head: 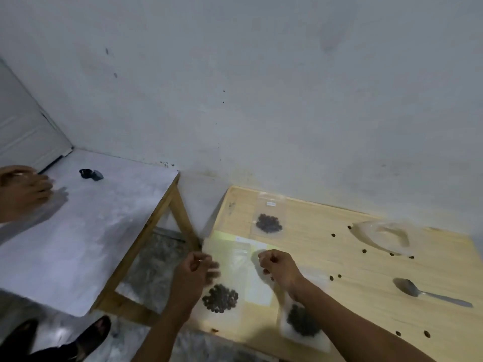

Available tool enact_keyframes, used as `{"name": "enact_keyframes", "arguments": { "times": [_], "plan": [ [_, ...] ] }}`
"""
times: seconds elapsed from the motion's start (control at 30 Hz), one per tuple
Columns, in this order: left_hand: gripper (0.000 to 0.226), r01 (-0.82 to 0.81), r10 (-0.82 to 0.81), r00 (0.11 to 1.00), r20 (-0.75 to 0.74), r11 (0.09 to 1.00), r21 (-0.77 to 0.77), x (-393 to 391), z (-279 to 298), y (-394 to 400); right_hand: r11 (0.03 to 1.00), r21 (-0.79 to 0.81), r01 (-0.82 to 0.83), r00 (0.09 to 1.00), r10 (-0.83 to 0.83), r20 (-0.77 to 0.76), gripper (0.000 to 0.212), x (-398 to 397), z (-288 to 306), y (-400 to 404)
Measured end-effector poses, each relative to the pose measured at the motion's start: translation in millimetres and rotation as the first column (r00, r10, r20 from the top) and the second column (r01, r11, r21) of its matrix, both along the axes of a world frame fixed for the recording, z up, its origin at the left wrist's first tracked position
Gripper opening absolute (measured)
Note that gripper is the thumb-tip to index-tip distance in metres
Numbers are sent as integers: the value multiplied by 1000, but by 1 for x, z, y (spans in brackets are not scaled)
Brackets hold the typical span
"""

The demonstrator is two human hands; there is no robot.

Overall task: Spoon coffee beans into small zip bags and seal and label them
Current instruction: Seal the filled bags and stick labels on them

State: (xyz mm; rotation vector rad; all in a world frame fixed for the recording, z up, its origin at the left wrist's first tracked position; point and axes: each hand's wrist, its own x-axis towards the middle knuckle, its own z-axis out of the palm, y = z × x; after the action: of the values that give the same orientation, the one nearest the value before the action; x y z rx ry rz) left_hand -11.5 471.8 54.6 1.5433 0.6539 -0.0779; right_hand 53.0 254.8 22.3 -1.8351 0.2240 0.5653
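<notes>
A plain home workroom; stained plaster wall (261, 87); bare wooden table (339, 283); marbled floor (151, 265).

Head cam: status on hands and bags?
Left hand and right hand pinching near bag top. Far bag labelled. Loose beans, spoon alongside.

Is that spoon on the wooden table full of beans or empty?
Empty. The spoon lies flat on the wooden table, untouched, its bowl bare; loose beans lie scattered around it.
</notes>
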Motion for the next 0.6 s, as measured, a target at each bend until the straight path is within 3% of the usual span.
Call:
{"name": "enact_keyframes", "arguments": {
  "times": [0.1,0.3,0.4,0.5,0.6],
  "plan": [
    [10,-74,74,997,7,997,21,-10,8,22,923,-316,-221,961,262,92,18,15,-28,19],
    [12,-172,173,985,-2,981,92,-32,24,44,713,-587,-383,801,573,172,35,33,-63,38],
    [13,-186,187,982,-5,978,93,-37,24,47,691,-601,-402,793,591,148,12,38,-66,44],
    [12,-199,200,980,-1,975,95,-36,26,42,737,-551,-391,799,569,193,15,38,-58,46],
    [12,-188,189,982,-1,978,88,-29,26,35,866,-391,-311,861,431,269,17,35,-52,38]
  ]
}}
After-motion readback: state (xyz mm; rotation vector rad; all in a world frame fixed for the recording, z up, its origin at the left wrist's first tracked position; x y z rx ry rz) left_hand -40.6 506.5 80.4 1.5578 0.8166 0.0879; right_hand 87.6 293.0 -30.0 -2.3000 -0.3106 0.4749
